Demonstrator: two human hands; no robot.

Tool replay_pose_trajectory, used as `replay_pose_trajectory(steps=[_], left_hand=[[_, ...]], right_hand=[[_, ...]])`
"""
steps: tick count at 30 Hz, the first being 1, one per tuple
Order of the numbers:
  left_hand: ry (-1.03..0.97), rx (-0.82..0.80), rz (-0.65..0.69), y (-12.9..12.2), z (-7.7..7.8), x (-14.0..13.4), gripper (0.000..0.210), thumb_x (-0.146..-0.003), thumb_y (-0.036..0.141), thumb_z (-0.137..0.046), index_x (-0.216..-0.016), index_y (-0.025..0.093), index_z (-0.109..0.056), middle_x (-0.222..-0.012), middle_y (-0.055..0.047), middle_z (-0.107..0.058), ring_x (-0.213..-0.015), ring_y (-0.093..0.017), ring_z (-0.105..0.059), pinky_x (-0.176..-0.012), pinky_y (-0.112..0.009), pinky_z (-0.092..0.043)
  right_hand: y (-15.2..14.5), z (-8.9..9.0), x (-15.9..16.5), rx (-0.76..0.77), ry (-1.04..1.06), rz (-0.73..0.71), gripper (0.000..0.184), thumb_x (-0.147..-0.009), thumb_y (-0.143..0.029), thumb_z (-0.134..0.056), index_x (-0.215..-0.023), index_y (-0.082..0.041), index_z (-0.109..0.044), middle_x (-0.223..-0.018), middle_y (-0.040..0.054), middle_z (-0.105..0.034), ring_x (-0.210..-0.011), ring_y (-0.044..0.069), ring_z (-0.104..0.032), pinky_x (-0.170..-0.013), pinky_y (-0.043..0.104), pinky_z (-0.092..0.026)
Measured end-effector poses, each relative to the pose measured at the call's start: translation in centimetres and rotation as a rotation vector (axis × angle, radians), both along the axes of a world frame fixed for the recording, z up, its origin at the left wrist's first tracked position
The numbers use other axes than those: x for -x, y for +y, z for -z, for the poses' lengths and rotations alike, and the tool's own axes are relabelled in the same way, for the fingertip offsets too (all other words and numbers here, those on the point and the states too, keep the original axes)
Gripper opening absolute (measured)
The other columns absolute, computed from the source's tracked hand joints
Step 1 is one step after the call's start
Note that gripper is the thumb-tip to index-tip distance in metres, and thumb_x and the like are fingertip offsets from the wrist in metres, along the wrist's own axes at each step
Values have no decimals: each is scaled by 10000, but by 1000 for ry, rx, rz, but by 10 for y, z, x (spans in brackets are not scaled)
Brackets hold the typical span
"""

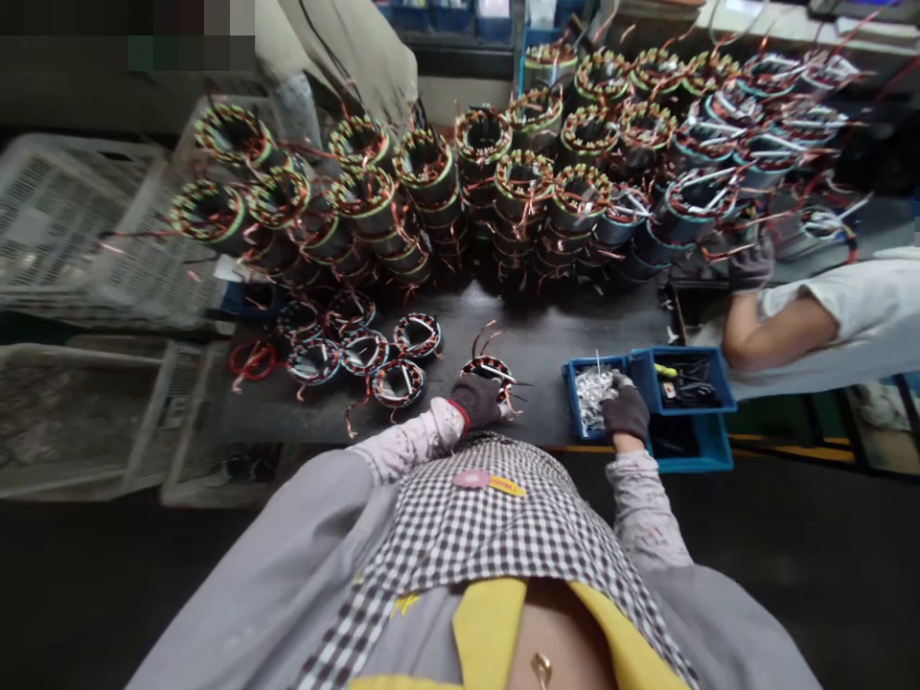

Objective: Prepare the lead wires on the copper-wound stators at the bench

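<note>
My left hand (pixel 477 401), in a dark glove, grips the near edge of a motor stator (pixel 489 367) on the dark bench. Copper leads and a white sleeve stick out of that stator. My right hand (pixel 627 406), gloved with its fingertips showing, reaches into a blue bin (pixel 572 402) of small silvery-white pieces (pixel 593 391). Its fingers are bent together among them, and what they pinch is too small to make out. Left of my left hand lie several stators with white sleeves, the nearest being a blue-rimmed stator (pixel 398 382).
Tall stacks of wound stators (pixel 524 177) line the back of the bench. A blue bin (pixel 694 379) with dark parts stands at the right, beside a co-worker's arm (pixel 783 321). Red wire (pixel 251 360) lies at left, near plastic crates (pixel 64 412).
</note>
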State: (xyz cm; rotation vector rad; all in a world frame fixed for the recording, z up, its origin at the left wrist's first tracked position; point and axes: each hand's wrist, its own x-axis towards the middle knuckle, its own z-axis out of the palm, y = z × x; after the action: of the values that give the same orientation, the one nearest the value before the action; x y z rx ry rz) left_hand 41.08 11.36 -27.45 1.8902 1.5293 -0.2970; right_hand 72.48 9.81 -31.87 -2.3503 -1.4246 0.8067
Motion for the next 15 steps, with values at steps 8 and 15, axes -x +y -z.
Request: replay_pose_trajectory(steps=[8, 15], left_hand=[[-45, 46, -70, -13, 12, -7, 614, -886, 315, -729, -1415, 23, -620, -1170, -320, -720, -1154, -505, -695, -1025, -636, -504], [-198, 46, -34, -14, 13, 18, 503, -839, 237, -748, -1291, 23, -698, -1112, -315, -736, -1131, -517, -702, -1030, -665, -483]], right_hand=[[4, -10, 59, 6, 100, -88, 479, -996, -506, -562, -1308, -184, -731, -1289, 267, -686, -1270, 429, -610, -1052, 515, -466], [2, -38, 140, 156, 122, -569, 282, -1049, -371, -543, -1169, -214, -745, -1050, 139, -789, -961, 286, -737, -876, 367, -504]])
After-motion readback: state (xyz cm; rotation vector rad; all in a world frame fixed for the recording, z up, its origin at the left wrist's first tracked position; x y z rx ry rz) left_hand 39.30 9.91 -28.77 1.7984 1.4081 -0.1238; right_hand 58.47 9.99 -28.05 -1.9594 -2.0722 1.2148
